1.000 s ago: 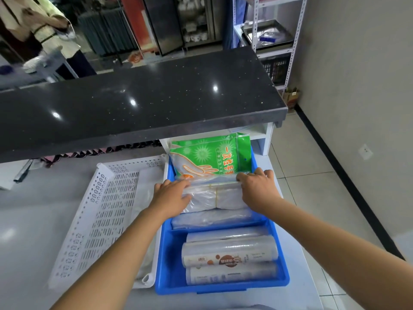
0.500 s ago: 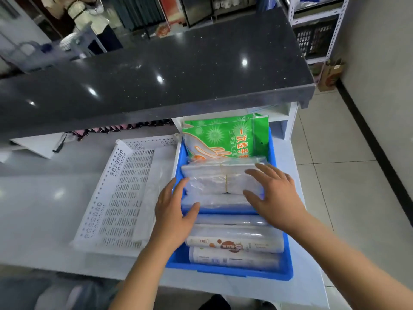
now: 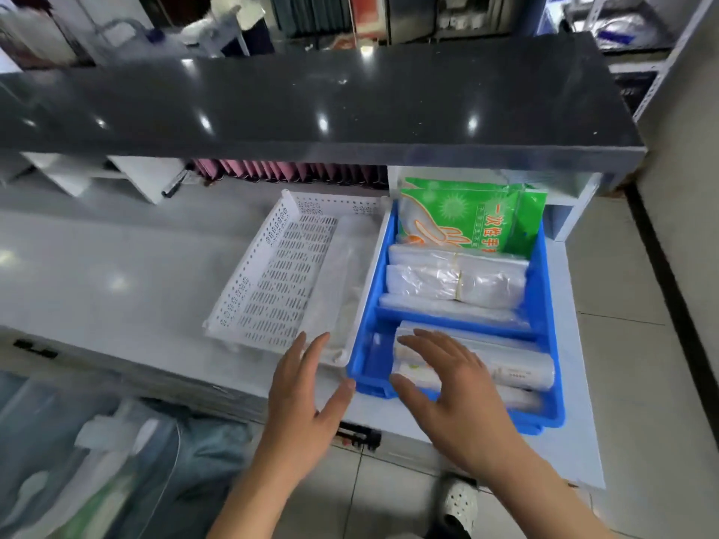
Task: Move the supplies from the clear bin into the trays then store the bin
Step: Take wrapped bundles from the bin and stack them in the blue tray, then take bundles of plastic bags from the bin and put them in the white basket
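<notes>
A blue tray sits on the white counter with a green glove packet standing at its back, bundles of clear bags in the middle and cling film rolls in the front section. Left of it lies a white perforated tray with a clear bag along its right side. My left hand hovers open over the counter edge, near the two trays' front corners. My right hand is spread open above the front left of the blue tray, over the rolls. A clear bin with supplies shows at bottom left.
A dark stone shelf overhangs the counter's back. Pink folders stand under it. The tiled floor and a wall run along the right. My shoe is below the counter edge. A metal rack stands at the far right.
Both hands have let go of the clear bag bundles and pulled back toward me, now open near the trays' front. The camera has tilted down, bringing the clear bin into view.
</notes>
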A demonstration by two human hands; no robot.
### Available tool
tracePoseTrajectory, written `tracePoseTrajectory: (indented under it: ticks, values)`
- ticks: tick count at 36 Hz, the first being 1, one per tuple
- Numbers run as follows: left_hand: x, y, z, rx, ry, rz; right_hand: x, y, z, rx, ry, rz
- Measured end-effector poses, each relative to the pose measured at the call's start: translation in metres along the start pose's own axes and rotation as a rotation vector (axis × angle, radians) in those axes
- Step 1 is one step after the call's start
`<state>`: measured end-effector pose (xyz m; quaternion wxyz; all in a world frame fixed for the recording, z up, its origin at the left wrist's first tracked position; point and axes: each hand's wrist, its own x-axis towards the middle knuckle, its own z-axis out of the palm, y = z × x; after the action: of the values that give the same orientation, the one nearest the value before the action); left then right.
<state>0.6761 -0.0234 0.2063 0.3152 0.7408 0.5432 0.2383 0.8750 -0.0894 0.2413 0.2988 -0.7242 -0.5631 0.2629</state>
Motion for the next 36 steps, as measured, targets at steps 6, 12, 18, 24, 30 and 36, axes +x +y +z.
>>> tracePoseTrajectory:
  ticks: [6,12,18,24,30,36]
  values:
    - [-0.036,-0.053,-0.052,0.010,-0.072,-0.069,-0.032,-0.049,0.051,-0.054,-0.073,-0.003]
    - [-0.091,-0.140,-0.117,0.014,-0.080,-0.213,-0.056,-0.106,0.125,-0.017,-0.185,-0.002]
    - [-0.163,-0.222,-0.181,-0.047,0.088,-0.443,-0.071,-0.165,0.204,-0.058,-0.349,-0.060]
    - [-0.234,-0.276,-0.220,-0.207,0.291,-0.634,-0.077,-0.229,0.253,-0.119,-0.490,-0.188]
    - [-0.270,-0.314,-0.233,-0.319,0.444,-0.775,-0.067,-0.260,0.312,-0.208,-0.651,-0.257]
    - [-0.302,-0.352,-0.248,-0.334,0.495,-0.969,-0.036,-0.299,0.376,-0.275,-0.786,-0.330]
